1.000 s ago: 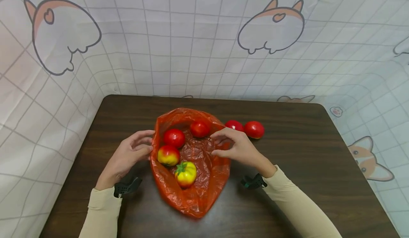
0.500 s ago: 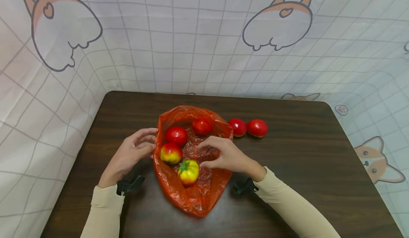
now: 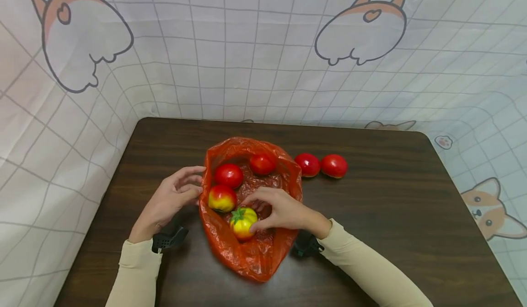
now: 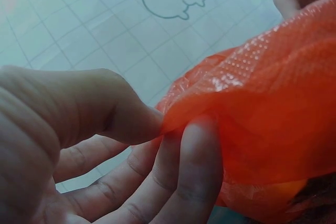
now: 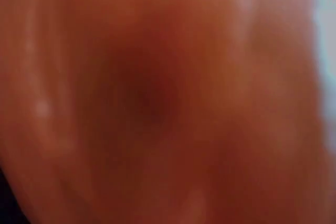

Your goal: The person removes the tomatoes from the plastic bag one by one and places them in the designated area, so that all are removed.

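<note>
An orange-red plastic bag (image 3: 283, 247) lies on the table with its mouth spread wide. My left hand (image 3: 166, 201) pinches the bag's left rim between thumb and fingers, seen close up in the left wrist view. Inside, a yellow tomato (image 3: 243, 223) with a green leafy top sits toward the front. My right hand (image 3: 284, 211) reaches into the bag, its thumb and curved fingertips right at the tomato's right side. Behind are a red-and-yellow fruit (image 3: 222, 198) and two red round fruits, a left one (image 3: 228, 175) and a back one (image 3: 261, 164). The right wrist view shows only reddish blur.
Two red round fruits, a nearer one (image 3: 307, 164) and a farther one (image 3: 334, 166), lie on the dark wooden table (image 3: 387, 215) just right of the bag. A white gridded cloth (image 3: 230, 60) with cartoon corgis hangs behind the table and along its sides.
My right hand has moved from the bag's right rim left and toward me, down to the yellow tomato. The left hand stays at the left rim. The head view has shifted slightly.
</note>
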`<state>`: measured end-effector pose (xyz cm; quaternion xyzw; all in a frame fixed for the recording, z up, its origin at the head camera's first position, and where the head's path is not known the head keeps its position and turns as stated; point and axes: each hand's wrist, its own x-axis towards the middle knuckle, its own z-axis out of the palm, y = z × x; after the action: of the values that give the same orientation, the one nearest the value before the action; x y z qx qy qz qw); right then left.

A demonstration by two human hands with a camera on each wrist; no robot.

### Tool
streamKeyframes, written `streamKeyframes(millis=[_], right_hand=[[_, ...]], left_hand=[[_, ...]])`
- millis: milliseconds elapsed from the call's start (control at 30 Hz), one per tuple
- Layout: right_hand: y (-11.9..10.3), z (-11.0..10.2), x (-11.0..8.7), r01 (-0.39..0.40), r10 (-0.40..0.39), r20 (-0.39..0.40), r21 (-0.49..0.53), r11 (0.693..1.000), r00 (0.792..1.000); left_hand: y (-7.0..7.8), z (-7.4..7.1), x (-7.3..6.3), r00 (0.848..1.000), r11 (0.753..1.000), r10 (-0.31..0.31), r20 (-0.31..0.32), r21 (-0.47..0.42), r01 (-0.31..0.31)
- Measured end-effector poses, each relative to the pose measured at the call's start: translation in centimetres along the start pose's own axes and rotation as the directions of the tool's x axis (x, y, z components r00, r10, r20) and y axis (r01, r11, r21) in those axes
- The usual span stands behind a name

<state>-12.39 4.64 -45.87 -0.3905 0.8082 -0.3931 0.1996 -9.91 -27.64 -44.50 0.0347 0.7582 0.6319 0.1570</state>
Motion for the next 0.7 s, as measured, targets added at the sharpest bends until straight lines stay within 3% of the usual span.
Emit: streamKeyframes(millis=[333,700], right_hand=[[0.33,0.72,0.11,0.013,-0.012,0.040,-0.027,1.000,0.999],[0.54,0.83,-0.27,0.044,-0.043,0.024,-0.054,0.998,0.999]], left_hand=[[-0.15,0.06,0.04,1.000,1.000,0.006,-0.001,0.008,-0.006],[-0.07,0.14,0.03,1.000,1.000,0.018,0.001,0.025,-0.018]])
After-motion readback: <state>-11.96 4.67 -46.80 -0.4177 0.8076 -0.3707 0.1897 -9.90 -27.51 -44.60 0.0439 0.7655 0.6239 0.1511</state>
